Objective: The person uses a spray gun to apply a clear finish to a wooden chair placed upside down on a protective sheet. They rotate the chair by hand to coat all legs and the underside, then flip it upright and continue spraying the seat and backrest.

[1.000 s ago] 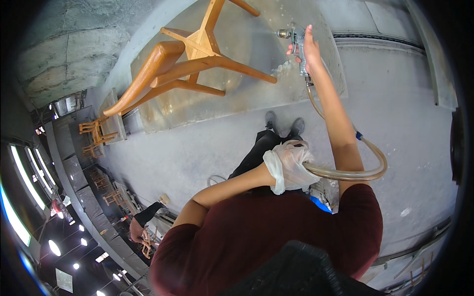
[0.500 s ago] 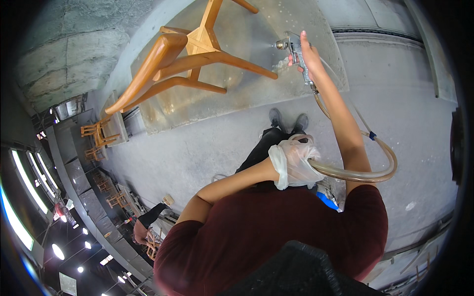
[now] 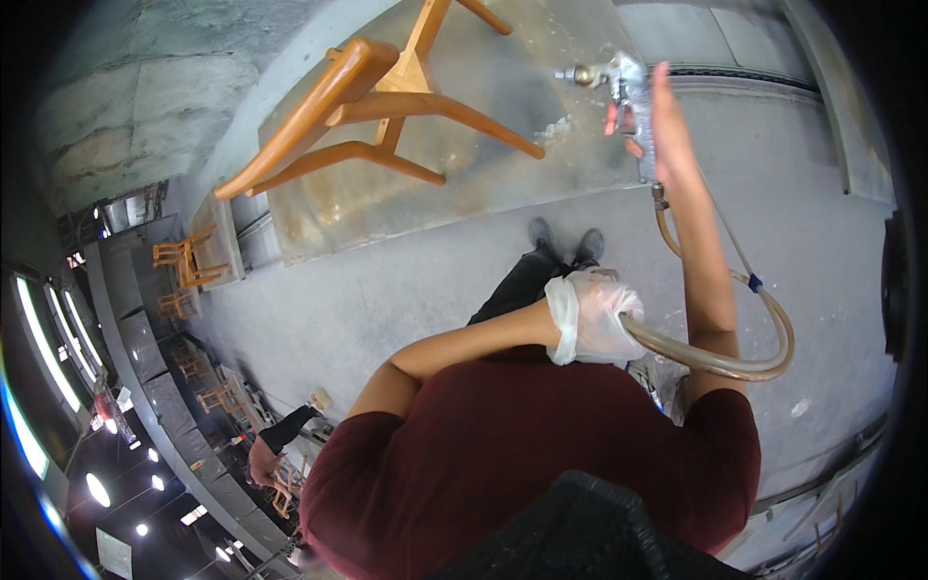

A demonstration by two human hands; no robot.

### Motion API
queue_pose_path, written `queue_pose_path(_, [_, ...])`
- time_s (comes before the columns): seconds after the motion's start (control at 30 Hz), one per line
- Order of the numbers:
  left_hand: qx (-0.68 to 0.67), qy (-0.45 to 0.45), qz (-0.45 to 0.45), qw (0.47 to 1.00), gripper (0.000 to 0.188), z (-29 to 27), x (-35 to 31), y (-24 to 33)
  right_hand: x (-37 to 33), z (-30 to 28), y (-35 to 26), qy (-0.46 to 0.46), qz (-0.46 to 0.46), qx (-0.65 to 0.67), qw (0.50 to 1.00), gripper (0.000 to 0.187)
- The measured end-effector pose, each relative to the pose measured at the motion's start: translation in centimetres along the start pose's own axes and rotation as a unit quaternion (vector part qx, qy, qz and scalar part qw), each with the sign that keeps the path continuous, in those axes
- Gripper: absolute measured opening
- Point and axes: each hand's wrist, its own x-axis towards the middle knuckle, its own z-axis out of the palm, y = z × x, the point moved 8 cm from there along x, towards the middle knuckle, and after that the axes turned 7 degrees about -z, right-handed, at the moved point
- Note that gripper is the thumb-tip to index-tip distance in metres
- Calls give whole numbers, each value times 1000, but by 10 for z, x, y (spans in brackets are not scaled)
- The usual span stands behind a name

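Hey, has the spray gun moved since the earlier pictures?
Yes: the spray gun, in the right hand, has shifted rightward, farther from the pale patch on the board.

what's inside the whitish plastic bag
The left hand shows faintly through the translucent bag, and hoses emerge at its right side. The plastic covers the fingers' exact grip.

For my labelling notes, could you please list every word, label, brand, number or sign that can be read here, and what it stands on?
There are none that can be read.
Spray gun, hose, bag, near chair, shirt: no lettering that I can make out.
Far chairs: too small to tell.
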Motion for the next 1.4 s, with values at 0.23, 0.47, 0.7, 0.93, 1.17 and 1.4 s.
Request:
queue_pose_path(0.23, [-5,-42,16,999,15,8,-9,8,-55,45,-76,-129,-76,209,966,84])
queue_pose_path(0.47, [131,-15,-22,991,29,6,-20,7,-73,44,-47,-42,-69,147,986,87])
queue_pose_path(0.7, [116,56,-9,992,32,16,-32,-13,-76,72,42,-58,24,208,976,88])
queue_pose_path(0.93, [70,72,-21,995,31,10,-74,-66,-37,38,199,139,80,114,980,79])
queue_pose_path(1.17, [57,63,-42,996,31,-17,-138,-141,-49,-12,318,330,76,24,941,76])
queue_pose_path(1.4, [80,21,-10,997,30,-58,-209,-234,-46,50,352,187,-16,-405,895,59])
